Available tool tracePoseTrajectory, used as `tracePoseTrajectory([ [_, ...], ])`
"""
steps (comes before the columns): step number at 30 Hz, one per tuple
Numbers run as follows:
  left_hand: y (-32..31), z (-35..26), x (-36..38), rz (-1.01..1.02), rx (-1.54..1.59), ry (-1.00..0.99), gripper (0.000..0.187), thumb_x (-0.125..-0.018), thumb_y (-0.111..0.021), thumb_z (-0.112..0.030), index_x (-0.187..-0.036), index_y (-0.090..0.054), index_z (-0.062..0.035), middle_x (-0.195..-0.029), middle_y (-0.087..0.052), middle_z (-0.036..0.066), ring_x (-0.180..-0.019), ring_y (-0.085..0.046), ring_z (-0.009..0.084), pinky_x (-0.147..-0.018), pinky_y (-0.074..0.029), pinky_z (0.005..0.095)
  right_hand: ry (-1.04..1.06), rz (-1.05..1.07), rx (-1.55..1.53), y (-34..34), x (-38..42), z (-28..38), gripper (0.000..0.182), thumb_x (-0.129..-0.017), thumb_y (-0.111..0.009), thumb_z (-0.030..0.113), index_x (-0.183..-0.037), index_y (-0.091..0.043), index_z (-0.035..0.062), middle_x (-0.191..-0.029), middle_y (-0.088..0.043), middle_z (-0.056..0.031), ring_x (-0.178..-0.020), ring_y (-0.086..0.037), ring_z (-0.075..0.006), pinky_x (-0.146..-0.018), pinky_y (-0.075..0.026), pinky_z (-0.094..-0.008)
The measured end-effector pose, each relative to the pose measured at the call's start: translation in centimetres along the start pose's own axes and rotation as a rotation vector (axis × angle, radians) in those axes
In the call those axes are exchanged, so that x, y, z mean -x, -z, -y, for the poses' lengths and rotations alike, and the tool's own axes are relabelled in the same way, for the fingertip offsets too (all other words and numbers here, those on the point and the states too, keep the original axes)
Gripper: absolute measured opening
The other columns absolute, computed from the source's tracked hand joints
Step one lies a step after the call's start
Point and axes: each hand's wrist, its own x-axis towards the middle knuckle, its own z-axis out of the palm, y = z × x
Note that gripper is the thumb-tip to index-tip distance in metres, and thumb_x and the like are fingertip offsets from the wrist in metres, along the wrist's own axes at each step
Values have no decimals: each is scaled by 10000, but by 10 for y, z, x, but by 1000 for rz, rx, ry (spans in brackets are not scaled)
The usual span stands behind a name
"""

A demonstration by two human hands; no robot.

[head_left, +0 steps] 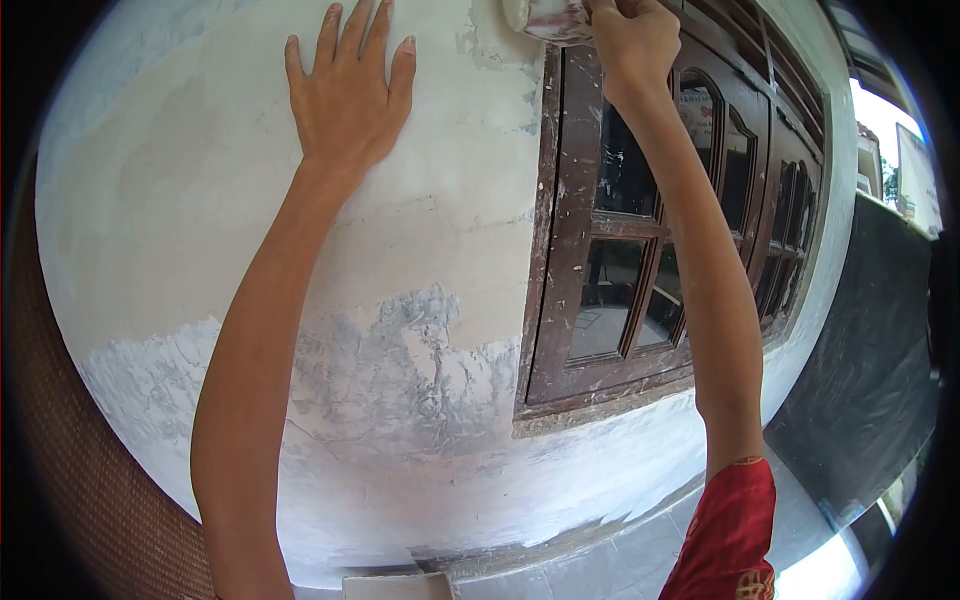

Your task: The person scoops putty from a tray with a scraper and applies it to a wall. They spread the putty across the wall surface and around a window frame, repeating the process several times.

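My left hand [350, 105] lies flat with fingers spread against the pale wall [430, 200], high on the left. My right hand [640, 45] is raised at the top edge, by the upper corner of the window frame. Its fingers are closed on a whitish, paint-smeared rounded object [555, 20], partly cut off by the frame; its kind I cannot tell. Beige coating covers the upper wall, while rough grey and white patches show lower down.
A brown wooden window [620, 300] with glass panes and paint specks is set in the wall at right. Woven brown matting [100, 480] runs along the left. A dark sheet [860, 360] hangs at right. A pale box-like thing [398, 587] stands low near the grey tiled floor [600, 572].
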Motion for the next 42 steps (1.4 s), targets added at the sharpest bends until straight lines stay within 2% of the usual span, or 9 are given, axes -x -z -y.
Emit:
tracePoseTrajectory([
  [2, 1, 0, 1, 4, 5, -3, 553, -1036, -440, -297, -1516, -390, -26, -1593, -356, 121, -1498, -263, 311, -1228, -133, 571, 168, 51, 33, -13, 12, -12, 351, -936, -644, 77, -1277, -658, -3, -1057, -749, -214, -910, -730, -185, -793, -538, -301],
  [10, -1, 1, -1, -44, 14, -12, 553, -1031, -448, -291, -1513, -394, -25, -1586, -367, 118, -1495, -266, 311, -1226, -134, 574, -69, -29, -72, 21, 3, 1, 342, -922, -641, 37, -1254, -664, -42, -975, -765, -181, -800, -700, -145, -720, -529, -299],
  [16, 3, 1, 1, -6, 10, -14, 549, -1039, -427, -309, -1508, -402, -26, -1588, -364, 121, -1496, -265, 314, -1226, -134, 574, 203, -21, 79, -5, 17, -22, 330, -930, -629, 51, -1247, -673, -27, -965, -765, -191, -787, -679, -130, -713, -531, -300],
  [19, 1, 0, 0, -8, -2, 22, 547, -1040, -423, -311, -1509, -402, -31, -1588, -366, 119, -1498, -264, 310, -1227, -132, 570, 39, -127, 82, 20, 6, -21, 326, -932, -630, 41, -1250, -679, -15, -965, -766, -187, -798, -686, -134, -719, -531, -294],
  [21, 1, 0, 0, 5, 19, 17, 548, -1039, -425, -305, -1516, -394, -37, -1594, -359, 116, -1502, -258, 307, -1230, -129, 569, -97, 42, -91, 40, 6, -8, 330, -933, -640, 39, -1256, -674, -25, -1001, -765, -182, -846, -697, -136, -739, -532, -285],
  [30, 2, 1, 0, 28, 14, 19, 558, -1032, -431, -296, -1520, -386, -27, -1594, -362, 121, -1504, -254, 318, -1231, -124, 569, -36, -71, 95, 18, 30, -19, 355, -926, -656, 53, -1264, -652, -56, -1078, -751, -201, -933, -709, -165, -825, -534, -287],
  [32, 1, 1, -1, 14, 16, 14, 556, -1031, -434, -293, -1517, -390, -26, -1590, -369, 124, -1502, -260, 321, -1228, -129, 574, -102, -105, 44, 29, 14, -45, 342, -929, -715, 124, -1257, -697, 27, -1019, -764, -108, -865, -698, -109, -772, -559, -274],
  [34, 0, -1, 1, 5, 25, 11, 553, -1031, -437, -290, -1514, -395, -25, -1585, -376, 127, -1499, -267, 324, -1224, -133, 579, -106, -90, -161, 40, 24, -11, 363, -923, -658, 50, -1267, -647, -64, -1085, -749, -202, -920, -710, -164, -813, -532, -285],
  [42, 0, 4, 1, -37, 16, -29, 543, -1026, -444, -282, -1500, -416, -17, -1576, -389, 136, -1487, -285, 333, -1214, -142, 590, -80, 31, 45, 10, 59, 16, 351, -936, -611, 4, -1276, -640, -80, -1098, -748, -193, -936, -709, -184, -830, -531, -286],
])
